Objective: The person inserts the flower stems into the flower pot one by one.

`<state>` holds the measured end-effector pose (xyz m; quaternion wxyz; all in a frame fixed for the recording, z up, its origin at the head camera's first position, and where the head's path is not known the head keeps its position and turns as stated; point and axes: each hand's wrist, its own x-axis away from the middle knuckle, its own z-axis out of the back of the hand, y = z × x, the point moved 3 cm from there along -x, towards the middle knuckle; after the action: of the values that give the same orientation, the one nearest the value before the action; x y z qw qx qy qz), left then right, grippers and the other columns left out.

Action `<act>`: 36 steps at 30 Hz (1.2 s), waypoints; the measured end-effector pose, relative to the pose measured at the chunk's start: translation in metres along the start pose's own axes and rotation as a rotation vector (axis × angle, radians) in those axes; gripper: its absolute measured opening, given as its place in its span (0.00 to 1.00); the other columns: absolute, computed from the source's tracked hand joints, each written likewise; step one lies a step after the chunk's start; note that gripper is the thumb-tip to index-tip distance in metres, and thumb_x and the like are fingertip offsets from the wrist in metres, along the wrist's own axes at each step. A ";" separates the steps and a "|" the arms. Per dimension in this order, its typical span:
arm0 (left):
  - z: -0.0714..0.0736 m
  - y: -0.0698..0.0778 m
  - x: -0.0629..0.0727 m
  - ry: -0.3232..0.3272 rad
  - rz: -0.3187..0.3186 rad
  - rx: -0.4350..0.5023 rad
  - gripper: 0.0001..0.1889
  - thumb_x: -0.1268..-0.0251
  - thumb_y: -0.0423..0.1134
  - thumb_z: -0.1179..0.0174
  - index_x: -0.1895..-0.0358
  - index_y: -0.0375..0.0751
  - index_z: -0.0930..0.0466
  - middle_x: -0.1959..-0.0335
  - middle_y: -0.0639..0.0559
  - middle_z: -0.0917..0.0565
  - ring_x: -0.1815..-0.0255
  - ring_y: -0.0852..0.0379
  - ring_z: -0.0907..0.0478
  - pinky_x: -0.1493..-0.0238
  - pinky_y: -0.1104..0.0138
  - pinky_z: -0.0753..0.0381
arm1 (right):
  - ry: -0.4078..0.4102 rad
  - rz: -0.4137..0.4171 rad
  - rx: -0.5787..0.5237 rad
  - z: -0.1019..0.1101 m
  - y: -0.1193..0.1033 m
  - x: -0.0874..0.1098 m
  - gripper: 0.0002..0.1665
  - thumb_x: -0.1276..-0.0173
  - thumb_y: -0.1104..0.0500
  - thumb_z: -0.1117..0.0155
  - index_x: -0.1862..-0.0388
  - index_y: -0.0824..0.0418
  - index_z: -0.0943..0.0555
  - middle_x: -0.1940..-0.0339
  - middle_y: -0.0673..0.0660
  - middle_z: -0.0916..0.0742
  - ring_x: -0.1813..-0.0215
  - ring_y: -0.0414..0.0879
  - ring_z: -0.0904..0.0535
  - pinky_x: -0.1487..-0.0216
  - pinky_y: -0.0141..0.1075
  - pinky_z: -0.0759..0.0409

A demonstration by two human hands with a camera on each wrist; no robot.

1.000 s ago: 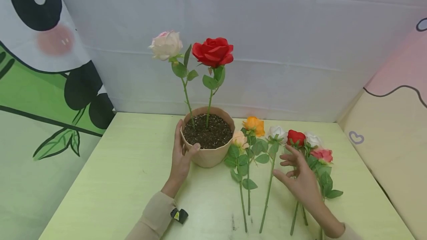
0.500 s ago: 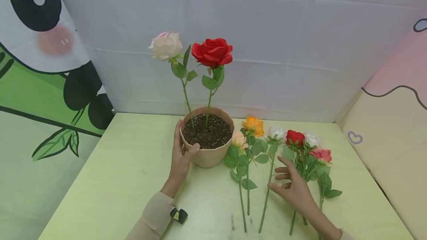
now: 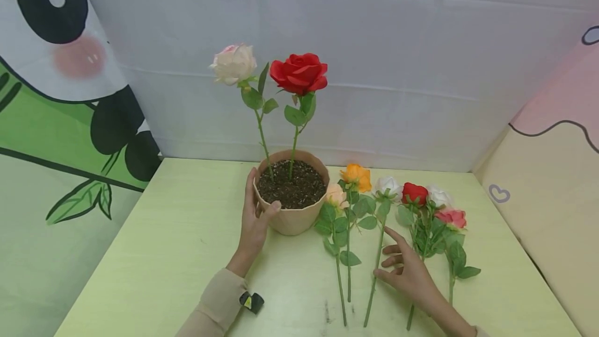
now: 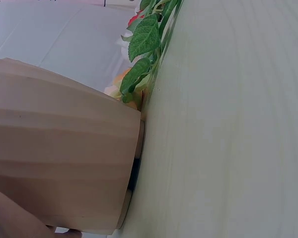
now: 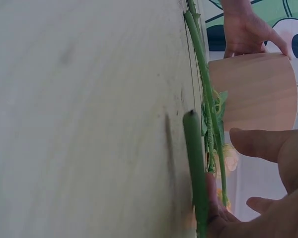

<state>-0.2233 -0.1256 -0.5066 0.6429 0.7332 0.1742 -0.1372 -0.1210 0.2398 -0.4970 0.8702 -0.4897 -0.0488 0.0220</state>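
Note:
In the head view, my left hand (image 3: 255, 220) grips a beige flowerpot (image 3: 292, 221) by its left side, thumb at the rim and fingers along the wall. The pot holds dark soil (image 3: 299, 189) with a pale pink rose (image 3: 233, 64) and a large red rose (image 3: 299, 74) standing in it. My right hand (image 3: 409, 272) is over the table at a white rose (image 3: 387, 186) lying there, fingertips right at its green stem (image 3: 373, 286). Thumb and fingers are spread apart, also in the right wrist view, where a cut stem end (image 5: 191, 119) shows close by.
Left of that white rose lie a peach rose (image 3: 336, 196) and an orange rose (image 3: 356, 177). To its right are a smaller red rose (image 3: 414, 193), another white rose (image 3: 439, 196) and a coral rose (image 3: 452, 217). A pale cloth wall (image 3: 374, 66) stands behind the table (image 3: 178, 254).
My right hand has moved down and left, from beside the smaller red rose to the white rose's stem. The left hand and flowerpot have stayed put.

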 end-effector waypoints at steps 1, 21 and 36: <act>0.000 -0.001 0.000 -0.002 0.001 0.003 0.51 0.27 0.45 0.32 0.06 0.60 0.52 0.06 0.48 0.53 0.07 0.37 0.57 0.15 0.29 0.57 | -0.009 -0.006 -0.005 0.000 0.000 0.000 0.60 0.36 0.69 0.15 0.11 0.63 0.39 0.43 0.66 0.15 0.54 0.47 0.13 0.57 0.35 0.13; 0.020 -0.065 -0.011 -0.018 0.057 0.009 0.55 0.30 0.48 0.27 0.08 0.75 0.53 0.08 0.69 0.51 0.07 0.59 0.55 0.12 0.39 0.56 | -0.085 0.079 -0.061 -0.007 0.004 0.002 0.53 0.37 0.74 0.18 0.16 0.68 0.32 0.49 0.62 0.12 0.58 0.41 0.12 0.59 0.34 0.12; 0.020 -0.068 -0.011 -0.018 0.068 0.028 0.55 0.30 0.47 0.27 0.08 0.75 0.53 0.08 0.70 0.51 0.08 0.57 0.54 0.12 0.42 0.52 | 0.008 -0.097 -0.205 -0.007 -0.004 0.009 0.46 0.33 0.77 0.24 0.17 0.66 0.28 0.42 0.65 0.15 0.54 0.47 0.09 0.56 0.35 0.09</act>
<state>-0.2621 -0.1389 -0.5653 0.6385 0.7462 0.1416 -0.1245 -0.1115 0.2328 -0.4968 0.8157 -0.5734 -0.0713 -0.0273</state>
